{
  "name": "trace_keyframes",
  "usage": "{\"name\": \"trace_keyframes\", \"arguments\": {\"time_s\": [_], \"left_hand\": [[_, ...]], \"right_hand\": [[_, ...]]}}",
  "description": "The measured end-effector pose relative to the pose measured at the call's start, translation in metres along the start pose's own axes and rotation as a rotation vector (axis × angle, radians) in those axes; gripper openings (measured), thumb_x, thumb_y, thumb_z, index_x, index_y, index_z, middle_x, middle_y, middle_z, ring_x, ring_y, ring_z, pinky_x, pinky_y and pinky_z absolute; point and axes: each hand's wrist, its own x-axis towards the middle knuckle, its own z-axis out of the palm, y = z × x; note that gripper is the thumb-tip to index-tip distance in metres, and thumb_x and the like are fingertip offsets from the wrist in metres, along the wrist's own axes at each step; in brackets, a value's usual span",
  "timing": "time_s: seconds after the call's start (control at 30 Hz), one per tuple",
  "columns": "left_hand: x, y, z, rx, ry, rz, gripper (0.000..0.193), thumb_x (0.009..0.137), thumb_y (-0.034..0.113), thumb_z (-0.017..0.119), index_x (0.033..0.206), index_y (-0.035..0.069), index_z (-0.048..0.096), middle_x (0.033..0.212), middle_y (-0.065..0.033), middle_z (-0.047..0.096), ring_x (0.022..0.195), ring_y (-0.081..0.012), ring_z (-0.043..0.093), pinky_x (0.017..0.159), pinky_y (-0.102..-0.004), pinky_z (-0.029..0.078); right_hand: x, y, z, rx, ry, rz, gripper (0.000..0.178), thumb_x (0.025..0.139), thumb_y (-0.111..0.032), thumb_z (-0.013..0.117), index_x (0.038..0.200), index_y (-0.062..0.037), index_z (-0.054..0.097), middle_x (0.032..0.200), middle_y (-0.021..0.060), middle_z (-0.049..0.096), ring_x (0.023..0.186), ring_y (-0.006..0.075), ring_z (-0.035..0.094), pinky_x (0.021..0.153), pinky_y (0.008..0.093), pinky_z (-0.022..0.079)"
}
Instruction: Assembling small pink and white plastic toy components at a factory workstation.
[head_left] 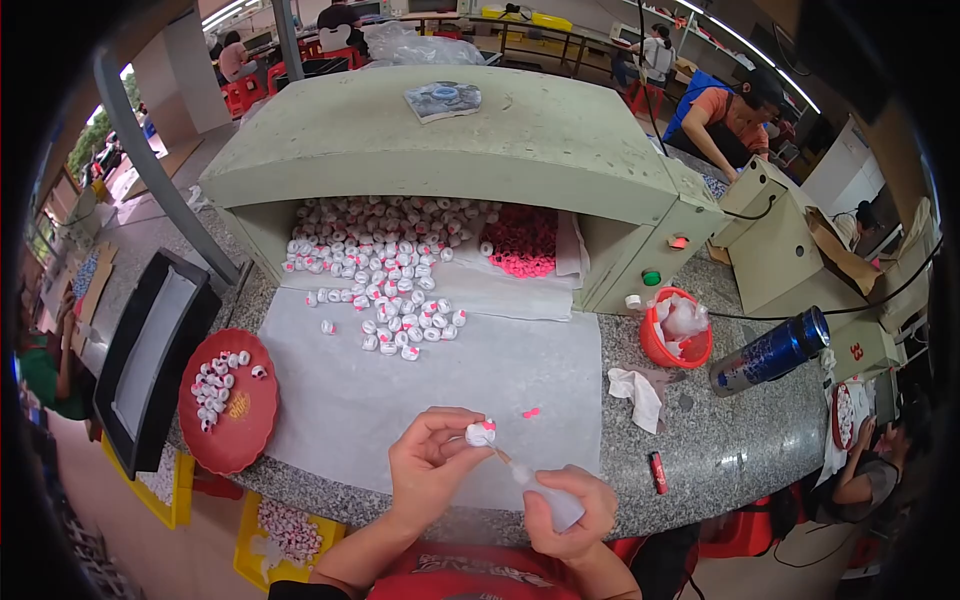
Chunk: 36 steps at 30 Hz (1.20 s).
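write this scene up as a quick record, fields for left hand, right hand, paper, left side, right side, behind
left hand: left hand pinches a small white piece with pink on it
right hand: right hand grips a white bottle, nozzle at the piece; contact unclear
paper: pale sheet with pink bits
left side: red plate holding more pieces
right side: red bucket, blue-silver flask
behind: open-fronted box with white pieces and pink heap

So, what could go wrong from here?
The white bottle in your right hand might drip onto your left hand, since its tip points toward the small white piece held there. The loose pink bits nearby could get brushed aside. The red plate might be knocked, as it sits near the edge of the table.
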Motion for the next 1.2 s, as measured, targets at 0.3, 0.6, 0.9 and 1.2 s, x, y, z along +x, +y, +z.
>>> {"name": "trace_keyframes", "arguments": {"time_s": [0.3,0.6,0.9,1.2], "left_hand": [[0.000,0.000,-0.001,0.040,-0.025,0.010,0.032,0.069,-0.018,0.059,0.097,-0.004,0.050,0.103,-0.0154,0.052,0.097,-0.0229,0.056,0.080,-0.0307,0.052],[-0.001,0.004,-0.002,0.062,-0.018,-0.031,0.031,0.071,-0.017,0.058,0.099,-0.005,0.050,0.104,-0.0169,0.055,0.095,-0.0218,0.058,0.081,-0.0305,0.051],[0.005,0.007,-0.003,-0.060,0.002,-0.250,0.030,0.070,-0.015,0.058,0.097,-0.004,0.051,0.100,-0.0180,0.059,0.093,-0.0253,0.060,0.077,-0.0318,0.052],[0.005,0.006,-0.007,-0.072,-0.006,-0.261,0.031,0.069,-0.015,0.058,0.097,-0.003,0.051,0.100,-0.0175,0.060,0.093,-0.0269,0.060,0.079,-0.0330,0.051]], "right_hand": [[0.005,-0.002,0.000,0.032,-0.057,0.022,0.022,0.062,0.000,0.064,0.082,0.0016,0.056,0.056,0.0109,0.055,0.043,0.0169,0.052,0.040,0.0244,0.038],[0.016,-0.006,-0.006,0.025,-0.086,0.033,0.016,0.061,-0.001,0.063,0.076,0.0005,0.057,0.055,0.0107,0.056,0.043,0.0175,0.054,0.040,0.0242,0.039],[0.012,-0.005,-0.006,0.050,-0.052,0.073,0.016,0.062,0.000,0.062,0.077,0.0007,0.057,0.054,0.0103,0.055,0.044,0.0169,0.054,0.042,0.0239,0.039],[0.012,0.000,-0.011,0.008,-0.094,0.032,0.024,0.062,0.001,0.066,0.083,-0.0002,0.056,0.059,0.0099,0.058,0.044,0.0188,0.055,0.040,0.0259,0.042]]}}
